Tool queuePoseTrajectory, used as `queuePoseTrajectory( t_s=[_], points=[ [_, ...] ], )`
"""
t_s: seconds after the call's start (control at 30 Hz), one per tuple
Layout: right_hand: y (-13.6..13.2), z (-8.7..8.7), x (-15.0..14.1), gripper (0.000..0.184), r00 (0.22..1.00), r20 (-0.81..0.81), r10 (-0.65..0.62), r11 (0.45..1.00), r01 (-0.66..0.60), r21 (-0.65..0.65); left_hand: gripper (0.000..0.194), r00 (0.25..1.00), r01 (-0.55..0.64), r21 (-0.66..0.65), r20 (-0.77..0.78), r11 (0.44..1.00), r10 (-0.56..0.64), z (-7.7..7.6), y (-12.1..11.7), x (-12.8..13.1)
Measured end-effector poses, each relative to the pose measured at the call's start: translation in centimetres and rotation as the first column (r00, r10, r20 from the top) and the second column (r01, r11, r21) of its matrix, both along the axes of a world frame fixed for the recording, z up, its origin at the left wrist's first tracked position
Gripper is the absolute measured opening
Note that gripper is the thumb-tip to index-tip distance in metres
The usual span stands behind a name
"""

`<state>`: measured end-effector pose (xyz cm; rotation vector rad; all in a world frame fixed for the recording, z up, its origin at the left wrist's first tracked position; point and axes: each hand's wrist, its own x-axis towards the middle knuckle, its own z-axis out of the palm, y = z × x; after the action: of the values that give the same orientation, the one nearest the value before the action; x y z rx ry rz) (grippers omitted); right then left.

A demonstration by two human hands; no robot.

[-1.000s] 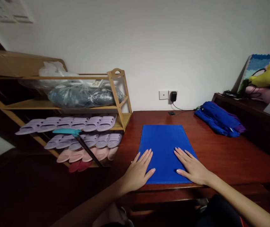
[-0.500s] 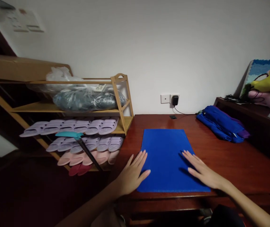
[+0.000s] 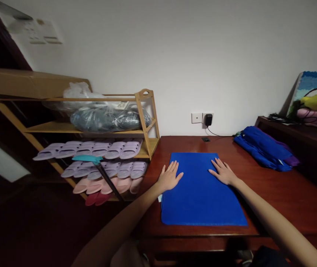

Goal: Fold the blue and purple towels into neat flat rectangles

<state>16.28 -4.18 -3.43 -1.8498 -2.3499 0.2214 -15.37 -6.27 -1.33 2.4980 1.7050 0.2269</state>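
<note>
Blue cloth (image 3: 200, 196) lies spread in a neat rectangle on a reddish-brown wooden bench (image 3: 283, 200), its near hem close to the front edge, as a person lays both hands on its far half. The left hand (image 3: 170, 177), open and palm down with fingers extended, rests across the cloth's left edge; the right hand (image 3: 223, 172), likewise open and flat, rests across the right edge. A small pale tag (image 3: 160, 198) shows beside the cloth's left side. At right on the bench sits a bundle of blue fabric (image 3: 261, 148), with purple fabric (image 3: 292, 161) at its side. A black power adapter (image 3: 208, 119) is plugged in at the wall (image 3: 244, 55). At left, a wooden rack (image 3: 143, 126) holds lilac slippers (image 3: 131, 149) and pink slippers (image 3: 124, 185).
</note>
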Motion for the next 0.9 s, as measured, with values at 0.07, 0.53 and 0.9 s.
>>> queuePoseTrajectory(
  t_s=[0.07, 0.53, 0.9],
  points=[
    [0.4, 0.3, -0.3, 0.084, 1.000, -0.002, 0.000, 1.000, 0.000, -0.003, 0.069, 1.000, -0.009, -0.005, -0.001, 1.000, 0.009, 0.0, 0.4, -0.4],
    [3.7, 0.6, -3.7, 0.088, 0.999, -0.013, 0.029, 1.000, -0.029, -0.008, 0.064, 0.999, -0.041, -0.008, -0.007, 0.999, 0.041, 0.2, 2.4, -4.6],
    [4.2, -0.4, -3.4, 0.088, 1.000, 0.000, 0.030, 0.999, -0.030, 0.019, 0.056, 0.996, -0.071, 0.137, -0.042, 0.988, 0.078, -0.8, -7.0, -12.0]
  ],
)
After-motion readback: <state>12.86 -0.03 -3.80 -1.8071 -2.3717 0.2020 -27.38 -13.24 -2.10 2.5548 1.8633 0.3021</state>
